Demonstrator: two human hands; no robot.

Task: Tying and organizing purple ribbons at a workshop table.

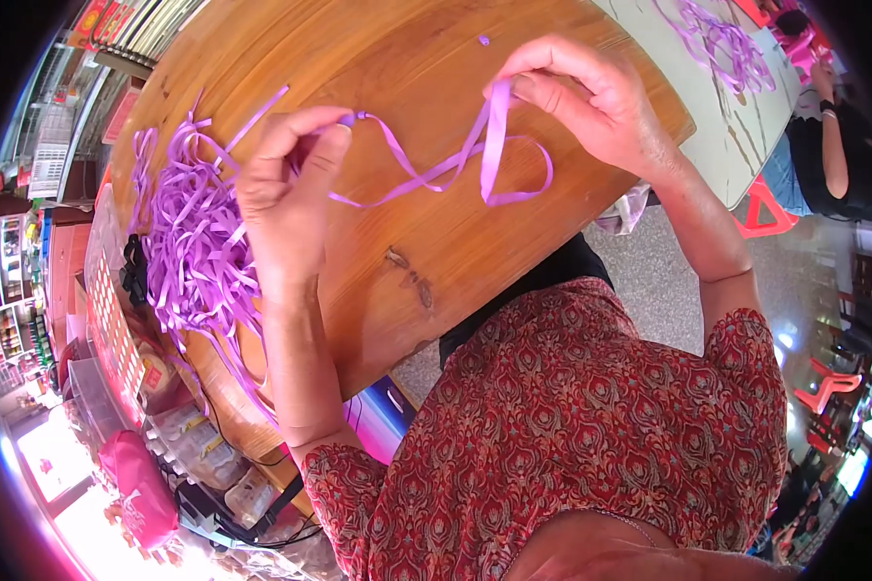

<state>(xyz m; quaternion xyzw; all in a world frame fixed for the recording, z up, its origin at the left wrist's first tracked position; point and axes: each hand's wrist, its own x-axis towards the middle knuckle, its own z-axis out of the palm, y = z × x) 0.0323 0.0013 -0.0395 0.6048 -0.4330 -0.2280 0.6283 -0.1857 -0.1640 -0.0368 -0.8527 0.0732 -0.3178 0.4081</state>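
Observation:
Between my two hands runs a narrow purple ribbon (495, 145), part of it looped down over the wooden table (513, 247). My left hand (291, 194) pinches one end between thumb and forefinger, where a small dark purple knot or bead shows at the fingertips. Higher and to the right, my right hand (586, 102) grips the ribbon between thumb and fingers, with a fold hanging from it. Beside my left wrist lies a big tangled heap of purple ribbons (199, 247), some trailing toward the table's near edge.
A small purple piece (484, 41) lies on the far part of the table. At the right stands a white marbled table (746, 145) with more purple ribbons (722, 48) and another person's arm (831, 145). Red plastic stools (767, 208) stand on the floor; shelves and a pink bag (138, 489) are at left.

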